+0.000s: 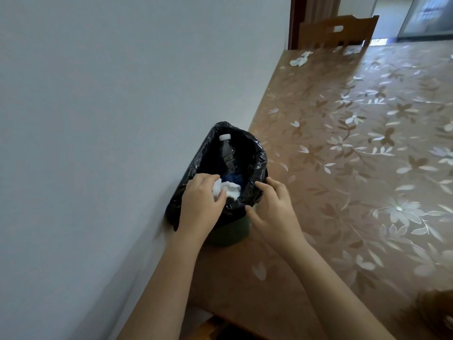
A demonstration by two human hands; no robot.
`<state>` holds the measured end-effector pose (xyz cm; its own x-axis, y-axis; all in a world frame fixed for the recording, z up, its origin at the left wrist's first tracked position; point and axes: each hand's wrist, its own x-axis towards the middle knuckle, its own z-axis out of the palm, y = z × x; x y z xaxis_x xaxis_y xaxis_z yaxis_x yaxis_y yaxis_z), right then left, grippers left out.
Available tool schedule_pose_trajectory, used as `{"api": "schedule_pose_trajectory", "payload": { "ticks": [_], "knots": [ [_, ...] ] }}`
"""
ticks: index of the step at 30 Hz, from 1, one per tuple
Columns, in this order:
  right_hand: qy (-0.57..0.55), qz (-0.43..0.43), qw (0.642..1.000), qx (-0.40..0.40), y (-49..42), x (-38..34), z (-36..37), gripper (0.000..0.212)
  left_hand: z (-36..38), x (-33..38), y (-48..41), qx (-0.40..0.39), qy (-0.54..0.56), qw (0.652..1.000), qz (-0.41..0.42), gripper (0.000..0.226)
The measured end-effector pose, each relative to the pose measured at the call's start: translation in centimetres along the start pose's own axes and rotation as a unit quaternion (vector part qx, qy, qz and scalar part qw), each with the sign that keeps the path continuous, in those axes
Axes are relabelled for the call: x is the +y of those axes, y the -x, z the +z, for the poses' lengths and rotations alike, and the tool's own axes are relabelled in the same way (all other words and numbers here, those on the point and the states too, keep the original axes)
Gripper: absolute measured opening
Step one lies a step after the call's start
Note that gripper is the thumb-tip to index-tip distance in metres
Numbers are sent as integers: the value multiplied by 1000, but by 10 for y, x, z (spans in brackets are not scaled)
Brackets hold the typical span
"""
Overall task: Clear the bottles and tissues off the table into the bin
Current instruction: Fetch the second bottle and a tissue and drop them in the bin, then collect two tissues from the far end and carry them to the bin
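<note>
A green bin [230, 235] lined with a black bag [257, 153] stands on the table's left edge against the wall. Inside it a clear plastic bottle [226, 153] with a white cap leans upright. My left hand [201, 202] holds a crumpled white tissue [226, 188] over the bin's mouth, thumb and fingers pinching it. My right hand [272, 204] rests on the bag's near right rim with its fingers loosely bent, holding nothing. Another crumpled tissue [300, 59] lies at the table's far left corner.
The table [367, 155] has a brown cloth with white flowers under a glossy cover. A wooden chair [337, 30] stands at its far end. A white wall [110, 106] runs along the left. Something brown shows at the bottom right corner.
</note>
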<state>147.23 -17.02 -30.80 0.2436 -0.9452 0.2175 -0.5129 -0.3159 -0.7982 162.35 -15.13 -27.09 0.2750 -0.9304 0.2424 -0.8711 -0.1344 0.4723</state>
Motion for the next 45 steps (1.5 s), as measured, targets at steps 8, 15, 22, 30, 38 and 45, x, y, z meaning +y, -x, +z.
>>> {"api": "schedule_pose_trajectory", "payload": {
  "ticks": [8,15,22,30,38,45],
  "knots": [
    [21,-15,999,35,14,-6,-11,57,0,1,27,69,-64,992,79,28],
    [117,-18,991,68,52,-15,-22,56,-2,18,73,71,-48,981,175,34],
    [192,23,975,112,110,-18,-29,57,3,16,110,30,9,973,227,36],
    [246,81,953,158,161,-11,-53,59,20,43,135,-17,45,953,300,39],
    [279,159,911,258,211,0,-114,53,50,114,159,-63,90,908,405,39],
    [310,216,871,314,283,34,-185,55,82,211,214,-105,146,860,478,40]
  ]
}}
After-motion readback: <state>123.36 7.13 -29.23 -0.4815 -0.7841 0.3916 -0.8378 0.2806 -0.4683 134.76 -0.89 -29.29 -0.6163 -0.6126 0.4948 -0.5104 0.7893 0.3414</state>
